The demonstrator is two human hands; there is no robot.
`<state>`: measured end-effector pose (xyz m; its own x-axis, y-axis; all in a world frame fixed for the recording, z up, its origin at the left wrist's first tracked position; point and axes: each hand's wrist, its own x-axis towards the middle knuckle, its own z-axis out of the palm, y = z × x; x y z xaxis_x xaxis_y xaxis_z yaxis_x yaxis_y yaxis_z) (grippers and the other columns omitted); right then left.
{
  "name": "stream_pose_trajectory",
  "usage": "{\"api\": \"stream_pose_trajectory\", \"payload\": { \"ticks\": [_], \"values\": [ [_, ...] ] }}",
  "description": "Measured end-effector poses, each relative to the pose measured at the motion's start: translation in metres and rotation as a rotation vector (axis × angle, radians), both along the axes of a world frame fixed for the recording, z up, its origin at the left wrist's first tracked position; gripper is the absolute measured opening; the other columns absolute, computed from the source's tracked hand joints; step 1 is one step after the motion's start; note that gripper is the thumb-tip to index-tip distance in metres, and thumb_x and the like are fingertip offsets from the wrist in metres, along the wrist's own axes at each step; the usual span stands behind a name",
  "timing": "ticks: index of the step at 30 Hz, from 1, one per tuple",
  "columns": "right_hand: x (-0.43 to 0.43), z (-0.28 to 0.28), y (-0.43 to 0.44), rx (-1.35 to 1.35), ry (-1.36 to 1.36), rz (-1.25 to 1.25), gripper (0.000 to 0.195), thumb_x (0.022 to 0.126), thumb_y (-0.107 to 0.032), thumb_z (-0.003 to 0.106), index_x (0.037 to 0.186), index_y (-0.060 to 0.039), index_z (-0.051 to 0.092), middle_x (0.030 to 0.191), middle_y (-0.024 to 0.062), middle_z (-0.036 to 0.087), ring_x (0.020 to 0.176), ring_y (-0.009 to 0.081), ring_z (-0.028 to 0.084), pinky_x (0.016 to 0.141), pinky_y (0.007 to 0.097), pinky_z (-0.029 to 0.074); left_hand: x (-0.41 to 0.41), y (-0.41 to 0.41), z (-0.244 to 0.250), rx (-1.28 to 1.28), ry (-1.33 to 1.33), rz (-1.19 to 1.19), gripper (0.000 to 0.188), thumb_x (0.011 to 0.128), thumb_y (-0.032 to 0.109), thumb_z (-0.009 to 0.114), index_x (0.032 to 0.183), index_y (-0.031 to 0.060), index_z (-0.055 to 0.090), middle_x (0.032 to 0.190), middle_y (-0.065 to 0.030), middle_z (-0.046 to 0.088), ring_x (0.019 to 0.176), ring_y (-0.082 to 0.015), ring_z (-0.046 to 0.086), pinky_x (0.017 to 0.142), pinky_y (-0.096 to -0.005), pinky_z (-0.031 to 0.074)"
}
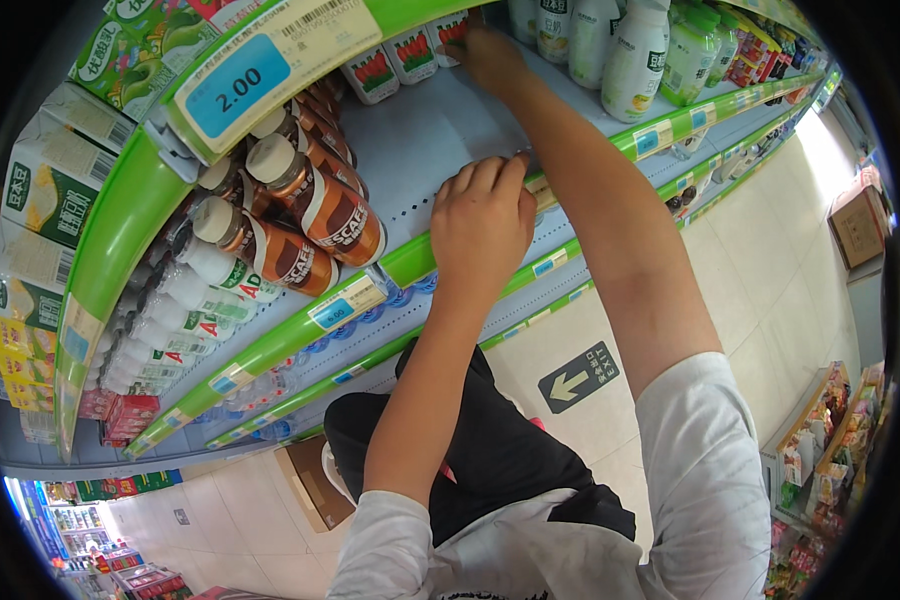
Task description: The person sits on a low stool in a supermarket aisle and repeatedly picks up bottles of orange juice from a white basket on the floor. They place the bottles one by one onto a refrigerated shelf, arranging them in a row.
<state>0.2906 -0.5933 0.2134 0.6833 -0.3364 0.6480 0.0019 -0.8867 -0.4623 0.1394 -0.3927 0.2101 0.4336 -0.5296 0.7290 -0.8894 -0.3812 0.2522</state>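
Observation:
My right hand (493, 64) reaches deep onto the shelf (450, 120), its thumb and fingers around a small white carton (451, 28) with a red picture. Part of that hand is cut off by the top of the view. Two similar white cartons (411, 56) stand to its left. Across the shelf's green front rail (409, 259) lies my left hand (484, 214), back up, with fingers bent close together by the edge. The underside of its fingers is hidden, so I cannot see whether it grips anything. Brown Nescafé bottles (337, 214) stand left of it.
White bottles (634, 64) line the right of the shelf. A higher shelf edge (270, 71) curves over the left side. Wrapped white-capped bottles (195, 300) fill the lower left. A cardboard box (311, 480) sits on the floor. Packets (817, 442) stand in a rack behind me.

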Motion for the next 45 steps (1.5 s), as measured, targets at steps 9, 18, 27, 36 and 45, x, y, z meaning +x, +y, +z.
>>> {"api": "stream_pose_trajectory", "payload": {
  "ticks": [9,18,27,36,45],
  "values": [
    [0.011,-0.007,-0.006,0.082,0.096,0.070,0.060,0.083,-0.022,0.062,0.128,0.0067,0.034,0.101,0.0275,0.060,0.091,0.0412,0.060,0.078,0.0444,0.049,-0.001,-0.004,-0.006,0.040,-0.082,0.059,0.018,0.075,0.009,0.060,0.092,0.0089,0.066,0.091,-0.0027,0.063,0.083,-0.0214,0.060,0.074,-0.0346,0.047],
    [0.006,-0.008,-0.001,0.128,-0.007,0.165,0.080,0.078,-0.031,0.071,0.133,0.0055,0.026,0.110,0.0268,0.059,0.103,0.0389,0.059,0.089,0.0411,0.048,0.001,-0.003,-0.007,0.033,-0.098,0.071,0.016,0.075,0.009,0.061,0.090,0.0084,0.065,0.091,-0.0025,0.063,0.084,-0.0206,0.060,0.076,-0.0340,0.047],
    [0.002,-0.004,0.006,0.065,0.107,0.088,0.093,0.068,-0.041,0.077,0.126,0.0106,0.026,0.105,0.0241,0.063,0.097,0.0367,0.063,0.084,0.0393,0.050,-0.002,-0.002,-0.005,0.022,-0.057,0.081,0.014,0.073,0.009,0.061,0.087,0.0079,0.064,0.091,-0.0025,0.062,0.084,-0.0202,0.060,0.076,-0.0335,0.046],
    [0.010,-0.006,-0.007,0.208,0.111,0.225,0.098,0.069,-0.039,0.077,0.133,0.0070,0.020,0.118,0.0243,0.058,0.110,0.0359,0.057,0.094,0.0379,0.046,-0.006,-0.001,-0.002,0.021,-0.035,0.073,0.014,0.073,0.009,0.060,0.086,0.0075,0.063,0.092,-0.0026,0.062,0.085,-0.0200,0.059,0.076,-0.0334,0.046],
    [0.014,-0.008,-0.011,0.297,0.180,0.302,0.091,0.072,-0.034,0.076,0.137,0.0008,0.023,0.128,0.0235,0.051,0.117,0.0364,0.052,0.100,0.0376,0.041,-0.005,-0.001,-0.006,-0.007,-0.060,0.084,0.014,0.073,0.009,0.060,0.086,0.0069,0.063,0.093,-0.0031,0.062,0.087,-0.0195,0.060,0.078,-0.0334,0.046]
  ]
}}
